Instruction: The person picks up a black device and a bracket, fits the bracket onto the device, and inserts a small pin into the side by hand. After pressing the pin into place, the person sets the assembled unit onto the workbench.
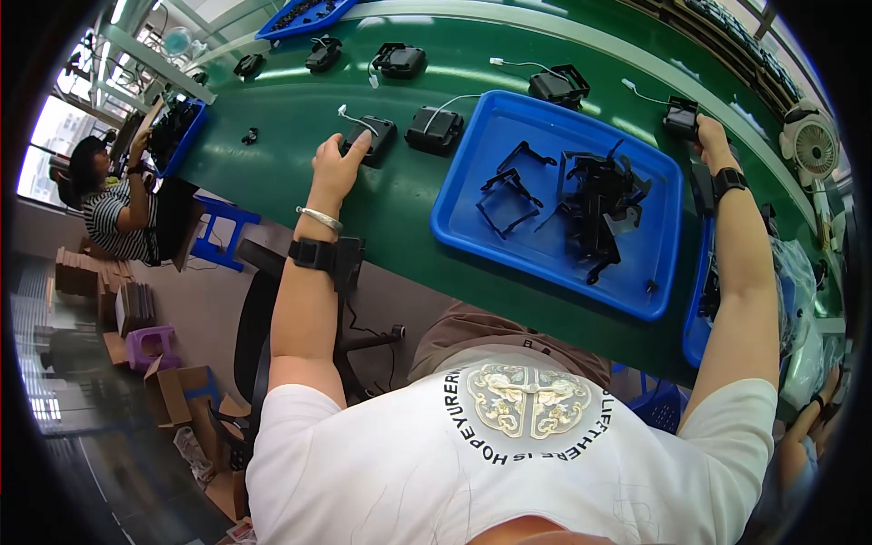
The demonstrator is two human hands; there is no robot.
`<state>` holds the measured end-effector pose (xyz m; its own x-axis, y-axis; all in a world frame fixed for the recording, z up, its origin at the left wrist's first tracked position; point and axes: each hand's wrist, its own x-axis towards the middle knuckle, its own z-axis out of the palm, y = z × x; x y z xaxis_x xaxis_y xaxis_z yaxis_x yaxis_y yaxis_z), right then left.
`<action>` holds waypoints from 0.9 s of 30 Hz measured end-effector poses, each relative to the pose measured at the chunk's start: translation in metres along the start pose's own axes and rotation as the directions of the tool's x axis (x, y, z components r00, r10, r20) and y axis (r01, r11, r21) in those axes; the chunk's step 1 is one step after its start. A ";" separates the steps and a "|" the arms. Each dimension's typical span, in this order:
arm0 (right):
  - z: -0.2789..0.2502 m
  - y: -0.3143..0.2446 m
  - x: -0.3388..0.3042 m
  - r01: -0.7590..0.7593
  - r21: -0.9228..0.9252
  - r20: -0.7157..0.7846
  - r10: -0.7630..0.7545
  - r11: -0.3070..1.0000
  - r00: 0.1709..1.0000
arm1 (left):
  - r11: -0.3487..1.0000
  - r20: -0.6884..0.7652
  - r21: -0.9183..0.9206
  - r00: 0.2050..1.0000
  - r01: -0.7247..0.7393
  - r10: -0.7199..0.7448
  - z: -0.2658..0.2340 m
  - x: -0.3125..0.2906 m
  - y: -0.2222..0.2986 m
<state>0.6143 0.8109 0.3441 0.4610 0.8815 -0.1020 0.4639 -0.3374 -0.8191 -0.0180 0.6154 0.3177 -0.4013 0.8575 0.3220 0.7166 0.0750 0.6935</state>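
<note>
My left hand (335, 169) is closed on the near edge of a black box-shaped unit (374, 142), thumb over its top, and the unit sits on the green table. A thin white cable with a white plug rises from that unit. Out at the right, my right hand (712, 138) grips another black unit (679, 118), whose white cable stretches away to the left. Between my arms lies a blue tray (454, 204) with black plastic brackets (595, 204) heaped in its right half and several loose ones at its left.
More black units with white cables stand along the green table (272, 168), such as one (434, 130) left of the tray. A small black part (250, 136) lies farther left. Another person (123, 204) sits at the left end. A fan (811, 145) stands at the right.
</note>
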 end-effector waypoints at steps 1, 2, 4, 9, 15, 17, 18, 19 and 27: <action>0.000 0.002 -0.001 0.010 0.005 0.004 -0.010 1.000 1.000 | 0.996 0.074 0.085 0.997 0.007 -0.014 -0.003 0.005 0.007; -0.001 0.005 -0.002 0.018 0.010 0.006 -0.018 1.000 1.000 | 0.986 0.147 0.169 0.989 0.005 -0.030 -0.005 0.009 0.015; -0.001 0.003 -0.010 0.015 0.015 -0.003 -0.015 1.000 1.000 | 0.968 0.231 0.249 0.972 -0.017 -0.042 -0.010 0.016 0.024; -0.014 0.003 -0.018 -0.087 -0.257 0.014 0.094 0.963 0.995 | 0.988 0.264 0.154 0.963 0.010 -0.051 -0.004 0.021 0.044; -0.029 -0.017 -0.071 0.622 -0.507 0.103 -0.674 0.597 0.731 | 1.000 0.275 0.013 0.961 0.019 -0.022 0.004 0.032 0.035; -0.022 -0.034 -0.128 0.708 0.024 0.174 -0.700 0.706 0.693 | 0.914 0.446 -0.275 0.882 0.297 -0.152 -0.002 0.030 0.020; -0.012 -0.050 -0.175 0.773 0.076 0.224 -0.766 0.630 0.602 | 0.811 0.533 -0.392 0.826 0.435 -0.186 -0.004 0.027 0.014; 0.000 -0.065 -0.224 0.826 0.136 0.270 -0.823 0.547 0.501 | 0.807 0.525 -0.391 0.827 0.442 -0.198 -0.005 0.020 0.005; 0.113 -0.098 -0.314 0.980 -0.182 0.630 -0.774 -0.076 0.057 | -0.089 0.518 -0.825 0.811 0.557 0.273 0.024 -0.096 0.043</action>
<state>0.3386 0.6047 0.3923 -0.8097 0.5196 0.2729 0.5544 0.8297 0.0654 0.0650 0.5484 0.3014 0.1660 0.9792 0.1170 -0.7586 0.0510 0.6496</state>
